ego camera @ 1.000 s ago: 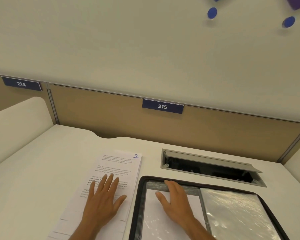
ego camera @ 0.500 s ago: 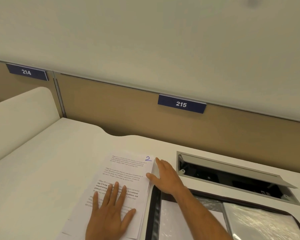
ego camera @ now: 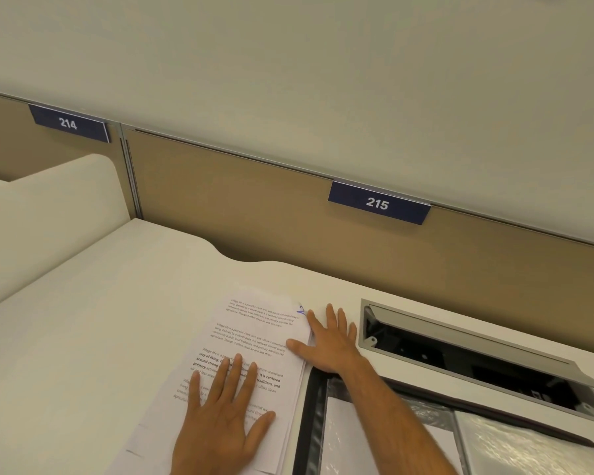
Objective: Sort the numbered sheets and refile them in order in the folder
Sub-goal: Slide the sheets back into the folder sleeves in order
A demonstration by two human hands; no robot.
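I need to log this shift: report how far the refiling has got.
Done: the folder lies open beside the stack of sheets, and one white sheet seems to sit in its front sleeve. In hand: the left hand presses the stack flat while the right hand rests at its right edge. Left: the stack, sheet 2 on top, is unfiled.

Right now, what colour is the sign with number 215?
Dark blue sign with white digits; the head view shows it.

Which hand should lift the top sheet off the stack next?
Probably the right hand: its thumb and fingers lie at the right edge of the stack of sheets, by the corner. The left hand lies flat on the stack, pinning it.
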